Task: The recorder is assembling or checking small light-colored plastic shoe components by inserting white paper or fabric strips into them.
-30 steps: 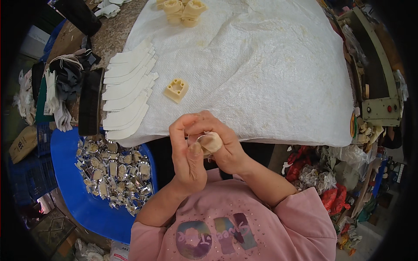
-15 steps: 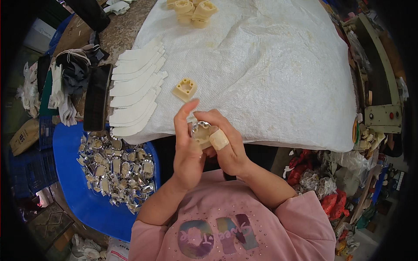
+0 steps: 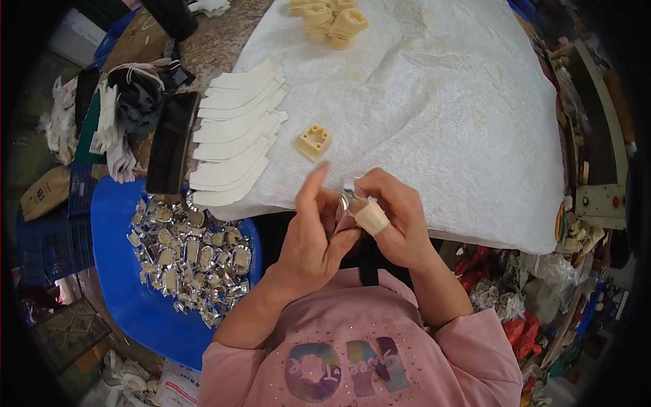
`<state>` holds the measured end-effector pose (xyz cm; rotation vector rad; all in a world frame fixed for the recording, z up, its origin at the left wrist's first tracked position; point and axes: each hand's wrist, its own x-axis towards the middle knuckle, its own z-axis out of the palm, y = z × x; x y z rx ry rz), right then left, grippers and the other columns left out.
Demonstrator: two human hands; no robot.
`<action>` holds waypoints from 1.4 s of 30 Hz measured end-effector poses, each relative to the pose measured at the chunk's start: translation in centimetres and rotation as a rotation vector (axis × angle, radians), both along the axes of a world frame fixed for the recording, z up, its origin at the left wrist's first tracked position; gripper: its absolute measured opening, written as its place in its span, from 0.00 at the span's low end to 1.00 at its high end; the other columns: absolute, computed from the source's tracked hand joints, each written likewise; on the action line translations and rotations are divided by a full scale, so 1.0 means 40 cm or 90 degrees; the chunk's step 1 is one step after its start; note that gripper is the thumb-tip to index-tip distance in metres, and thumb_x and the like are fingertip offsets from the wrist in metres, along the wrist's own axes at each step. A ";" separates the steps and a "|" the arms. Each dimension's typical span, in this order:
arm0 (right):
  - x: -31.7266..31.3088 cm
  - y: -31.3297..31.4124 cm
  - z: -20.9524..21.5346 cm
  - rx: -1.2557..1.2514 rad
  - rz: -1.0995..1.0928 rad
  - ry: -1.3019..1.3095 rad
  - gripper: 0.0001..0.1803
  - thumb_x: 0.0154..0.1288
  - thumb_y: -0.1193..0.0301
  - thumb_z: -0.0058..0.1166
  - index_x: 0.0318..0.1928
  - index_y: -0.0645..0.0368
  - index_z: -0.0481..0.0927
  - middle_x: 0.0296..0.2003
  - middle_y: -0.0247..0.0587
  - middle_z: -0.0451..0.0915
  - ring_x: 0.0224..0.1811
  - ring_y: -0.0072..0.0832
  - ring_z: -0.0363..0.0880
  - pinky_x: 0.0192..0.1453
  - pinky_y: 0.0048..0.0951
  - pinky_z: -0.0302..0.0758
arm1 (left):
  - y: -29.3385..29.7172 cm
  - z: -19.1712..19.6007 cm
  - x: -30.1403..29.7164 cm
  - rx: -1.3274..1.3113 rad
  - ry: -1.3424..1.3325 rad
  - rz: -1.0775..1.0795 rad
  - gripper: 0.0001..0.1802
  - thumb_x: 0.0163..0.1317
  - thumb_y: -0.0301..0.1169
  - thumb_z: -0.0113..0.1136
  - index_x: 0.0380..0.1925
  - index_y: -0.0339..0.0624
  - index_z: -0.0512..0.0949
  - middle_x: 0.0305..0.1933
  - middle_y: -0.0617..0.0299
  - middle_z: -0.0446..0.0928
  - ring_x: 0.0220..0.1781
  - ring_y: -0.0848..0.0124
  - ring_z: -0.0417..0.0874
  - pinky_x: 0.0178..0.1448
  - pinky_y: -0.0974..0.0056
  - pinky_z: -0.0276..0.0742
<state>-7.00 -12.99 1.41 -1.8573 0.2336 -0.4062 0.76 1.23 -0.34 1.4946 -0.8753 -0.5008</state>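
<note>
Both my hands meet just below the near edge of the white cloth-covered table [image 3: 434, 88]. My left hand [image 3: 313, 237] and my right hand [image 3: 393, 220] pinch a small shiny metal piece [image 3: 347, 200] between their fingertips. The thumb of my right hand wears a beige tape wrap [image 3: 371, 218]. A cream square plastic block with holes [image 3: 312, 142] lies on the cloth just beyond my hands.
A blue tub [image 3: 129, 298] at my left holds several shiny metal pieces [image 3: 186, 254]. White curved strips [image 3: 234, 139] are fanned on the table's left edge beside a black bar [image 3: 171, 142]. More cream blocks [image 3: 330, 20] sit at the far edge. Clutter lies at right.
My hands stayed together in front of me; the cream piece seen between my fingers a second ago is gone and a small metal piece shows there instead. The camera shifted slightly.
</note>
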 end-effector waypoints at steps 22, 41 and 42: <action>-0.001 -0.014 -0.026 0.329 0.057 0.044 0.06 0.64 0.73 0.48 0.36 0.63 0.75 0.25 0.35 0.77 0.24 0.26 0.73 0.29 0.28 0.71 | -0.002 0.034 0.020 0.054 -0.196 0.075 0.26 0.36 0.24 0.73 0.37 0.38 0.70 0.30 0.58 0.75 0.27 0.72 0.79 0.29 0.69 0.75; 0.006 0.067 -0.064 0.729 0.024 -0.088 0.13 0.71 0.71 0.38 0.47 0.65 0.73 0.39 0.42 0.79 0.43 0.27 0.77 0.48 0.29 0.73 | -0.049 -0.001 -0.029 0.030 -0.311 0.313 0.23 0.40 0.28 0.73 0.31 0.35 0.67 0.21 0.55 0.75 0.19 0.63 0.80 0.23 0.65 0.76; 0.009 0.065 -0.060 0.447 -0.012 -0.038 0.13 0.68 0.72 0.39 0.47 0.65 0.73 0.38 0.45 0.79 0.42 0.30 0.78 0.47 0.30 0.73 | -0.048 -0.005 -0.026 0.029 -0.350 0.320 0.23 0.40 0.27 0.73 0.32 0.34 0.68 0.22 0.55 0.75 0.20 0.63 0.80 0.23 0.65 0.76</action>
